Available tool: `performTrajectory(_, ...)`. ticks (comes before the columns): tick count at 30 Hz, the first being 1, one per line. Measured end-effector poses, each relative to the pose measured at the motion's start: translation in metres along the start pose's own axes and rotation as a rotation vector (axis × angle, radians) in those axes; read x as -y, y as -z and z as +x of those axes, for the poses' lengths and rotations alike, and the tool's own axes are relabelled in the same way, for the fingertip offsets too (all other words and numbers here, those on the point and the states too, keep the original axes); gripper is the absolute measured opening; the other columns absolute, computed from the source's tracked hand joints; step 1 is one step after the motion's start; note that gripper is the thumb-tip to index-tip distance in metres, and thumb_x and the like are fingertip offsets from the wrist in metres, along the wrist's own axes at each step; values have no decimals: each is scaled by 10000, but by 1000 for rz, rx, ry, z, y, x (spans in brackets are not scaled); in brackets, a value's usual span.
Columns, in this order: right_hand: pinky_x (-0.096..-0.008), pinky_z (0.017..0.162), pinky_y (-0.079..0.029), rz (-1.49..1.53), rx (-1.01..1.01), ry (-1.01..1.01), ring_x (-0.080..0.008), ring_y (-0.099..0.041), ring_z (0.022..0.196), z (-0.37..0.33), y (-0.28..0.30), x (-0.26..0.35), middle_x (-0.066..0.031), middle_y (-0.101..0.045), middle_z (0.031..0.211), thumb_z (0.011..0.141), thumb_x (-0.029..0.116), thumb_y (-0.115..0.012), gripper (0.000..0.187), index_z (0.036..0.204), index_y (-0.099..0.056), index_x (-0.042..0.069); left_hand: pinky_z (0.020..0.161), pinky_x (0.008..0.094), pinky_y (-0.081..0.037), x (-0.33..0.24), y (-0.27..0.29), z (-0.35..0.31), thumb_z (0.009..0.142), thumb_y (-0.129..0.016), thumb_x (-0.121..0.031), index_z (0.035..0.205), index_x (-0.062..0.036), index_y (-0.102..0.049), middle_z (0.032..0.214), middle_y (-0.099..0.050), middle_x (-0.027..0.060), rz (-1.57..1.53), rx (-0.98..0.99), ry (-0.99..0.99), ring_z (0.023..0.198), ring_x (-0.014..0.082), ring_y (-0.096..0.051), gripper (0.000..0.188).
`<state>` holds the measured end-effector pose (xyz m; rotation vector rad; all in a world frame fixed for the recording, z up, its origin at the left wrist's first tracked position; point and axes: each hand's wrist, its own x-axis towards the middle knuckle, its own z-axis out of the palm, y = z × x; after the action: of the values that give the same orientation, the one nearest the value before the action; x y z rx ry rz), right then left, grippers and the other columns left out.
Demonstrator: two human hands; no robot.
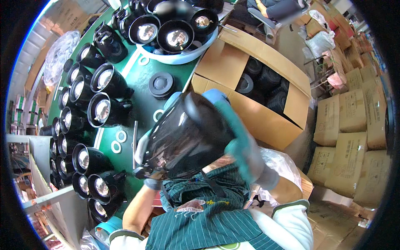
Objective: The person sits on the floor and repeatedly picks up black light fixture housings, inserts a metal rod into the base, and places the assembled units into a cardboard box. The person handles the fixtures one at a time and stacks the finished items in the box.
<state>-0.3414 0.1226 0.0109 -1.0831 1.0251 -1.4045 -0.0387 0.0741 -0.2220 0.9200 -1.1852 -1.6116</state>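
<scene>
A large, glossy black jug body [189, 137] lies tilted in front of my chest. My left hand [143, 150], in a pale glove, grips its left side, with part of the hand hidden behind it. Along the right side is my right hand [246, 154], in a green and grey glove; motion smears its fingers, so their grip is unclear. Beyond the jug body, a black ridged disc [161, 84] rests on the green table [139, 87]. Left of it are several white rings [121, 136] and a thin metal rod [135, 143].
Rows of black jug bodies with mirrored insides [100, 109] line the table's left side. A light blue basin [175, 58] holds more at the back. An open carton [254, 121] of black parts stands right; stacked cartons [346, 162] lie beyond. Another person [275, 8] is far off.
</scene>
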Motion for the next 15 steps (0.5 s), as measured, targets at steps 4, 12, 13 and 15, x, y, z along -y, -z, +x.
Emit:
performTrajectory(4, -426, 1193, -398, 592, -172, -130, -267, -546, 1353, 28, 37, -28, -171, -547, 1486, 1055, 501, -515, 695, 1496, -459, -34, 1077, 481, -505, -96, -88, -8, 883, -738, -151, 1302, -80, -643, 1430, -583, 206, 888, 132, -681, 1268, 350, -623, 436)
performTrajectory(12, -296, 978, -518, -1, -174, 24, -149, -649, 1084, 26, 9, -91, -161, -699, 1259, 958, 4, -589, 202, 1115, -710, -40, 1064, 571, -421, -72, 12, -18, 804, -788, -269, 1372, -37, -595, 1391, -548, 255, 1312, -210, -465, 1263, 475, -529, 643)
performTrajectory(13, -279, 963, -519, -55, -226, 73, -135, -650, 1061, 25, 6, -97, -157, -700, 1259, 954, -17, -581, 199, 1106, -708, -42, 1086, 570, -406, -67, 32, -8, 866, -766, -339, 1469, -14, -494, 1447, -500, 296, 1488, -373, -268, 1286, 492, -500, 737)
performTrajectory(15, -289, 963, -522, -11, -289, 45, -142, -653, 1056, 30, 1, -98, -155, -697, 1256, 969, -5, -575, 186, 1099, -699, -52, 1091, 543, -418, -62, 55, 4, 913, -723, -388, 1513, 10, -425, 1444, -492, 331, 1730, -457, -64, 1302, 493, -498, 779)
